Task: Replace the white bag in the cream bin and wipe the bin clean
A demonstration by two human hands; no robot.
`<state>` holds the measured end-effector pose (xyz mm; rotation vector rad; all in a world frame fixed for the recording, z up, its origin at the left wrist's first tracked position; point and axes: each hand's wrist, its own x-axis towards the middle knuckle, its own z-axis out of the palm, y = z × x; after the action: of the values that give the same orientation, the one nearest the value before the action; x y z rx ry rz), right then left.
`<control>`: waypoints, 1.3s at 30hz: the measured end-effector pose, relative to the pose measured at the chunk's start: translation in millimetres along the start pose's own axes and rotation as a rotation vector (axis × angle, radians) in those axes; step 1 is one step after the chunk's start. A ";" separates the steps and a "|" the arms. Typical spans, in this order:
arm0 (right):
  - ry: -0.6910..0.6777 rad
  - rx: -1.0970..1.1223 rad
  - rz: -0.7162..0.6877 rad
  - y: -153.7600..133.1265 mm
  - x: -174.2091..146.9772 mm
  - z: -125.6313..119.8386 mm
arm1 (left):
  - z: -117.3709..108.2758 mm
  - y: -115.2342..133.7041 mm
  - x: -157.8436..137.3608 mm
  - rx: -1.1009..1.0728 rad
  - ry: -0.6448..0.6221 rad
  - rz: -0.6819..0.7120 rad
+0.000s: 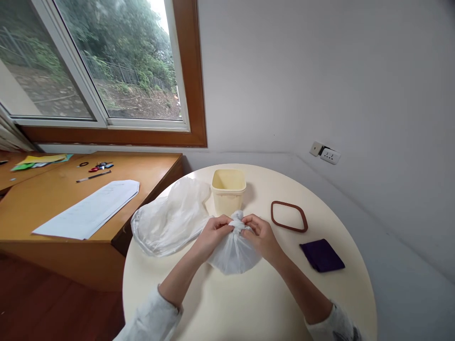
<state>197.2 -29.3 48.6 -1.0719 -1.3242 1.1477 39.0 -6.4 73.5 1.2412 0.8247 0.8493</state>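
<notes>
A white translucent plastic bag (234,255) hangs or rests at the middle of the round table, its neck gathered into a twisted knot. From the left, my left hand (215,232) pinches the knot between thumb and fingers. My right hand (261,234) is closed on the knot's other side. Just behind the knot stands a cream square bin (228,189), open at the top, its lower front partly covered by the bag. What the bag contains cannot be made out.
On the round table (227,312) lie a crumpled clear-white plastic bag (174,213), a brown rounded frame (304,222) and a folded dark purple cloth (322,255). Papers (88,208), a pen (93,176) and keys (103,166) lie on the wooden desk (156,166) at left.
</notes>
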 end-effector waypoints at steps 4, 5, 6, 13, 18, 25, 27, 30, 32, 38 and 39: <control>-0.002 0.032 0.011 -4.6 1.7 -3.2 | 3.9 -7.3 2.0 0.015 0.076 0.040; -0.027 0.052 0.024 -5.5 1.6 -4.3 | 5.1 -9.9 3.0 0.032 0.097 0.054; -0.059 0.076 0.040 -6.3 1.3 -5.2 | 6.1 -12.6 4.0 0.052 0.116 0.070; -0.241 0.296 0.111 -9.8 0.1 -7.8 | 12.5 -21.4 4.6 0.017 0.159 0.125; -0.127 0.429 0.157 -8.3 5.3 -6.5 | 9.9 -15.0 0.6 -0.191 0.009 0.048; -0.090 0.367 0.198 -11.2 8.0 -0.3 | 4.4 -7.0 -1.1 -0.293 -0.152 -0.029; -0.001 0.268 0.090 -9.9 7.2 0.3 | 5.2 -4.5 -1.5 -0.291 -0.088 -0.008; 0.105 0.018 -0.114 -7.0 2.7 -1.6 | 5.9 -0.3 -2.4 -0.302 0.009 0.023; 0.081 -0.149 -0.195 -6.1 -2.7 -3.0 | 5.8 2.4 -3.0 -0.305 0.065 0.025; -0.027 -0.301 -0.220 -6.7 -16.4 -5.0 | 4.9 9.0 -4.0 -0.327 0.110 0.067; -0.027 -0.313 -0.221 -6.8 -16.6 -6.6 | 4.1 10.0 -4.1 -0.334 0.096 0.082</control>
<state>204.9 -46.3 53.0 -1.1007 -1.6365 0.8100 39.8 -10.7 84.2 0.9504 0.6781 1.0726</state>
